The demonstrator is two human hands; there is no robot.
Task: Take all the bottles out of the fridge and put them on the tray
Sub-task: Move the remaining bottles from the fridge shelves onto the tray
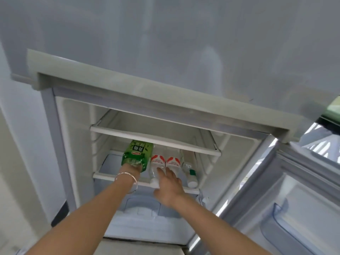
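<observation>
The fridge (pixel 60 137) stands open in front of me. Several bottles lie on its lower shelf (pixel 103 176). A green tea bottle (pixel 137 153) lies at the left, and my left hand (pixel 128 170), with a bracelet on the wrist, reaches under its near end; the fingers are mostly hidden by the bottle. Beside it lie two clear bottles with red-and-white labels (pixel 156 161) (pixel 173 161). My right hand (pixel 170 186) rests on them with fingers spread. A clear bottle with a green band and white cap (pixel 191 176) lies at the right. No tray is in view.
The fridge door (pixel 294 199) hangs open at the right with door bins. An upper glass shelf (pixel 147 137) holds nothing. A drawer (pixel 143 205) sits below the bottle shelf. A wall stands at the left.
</observation>
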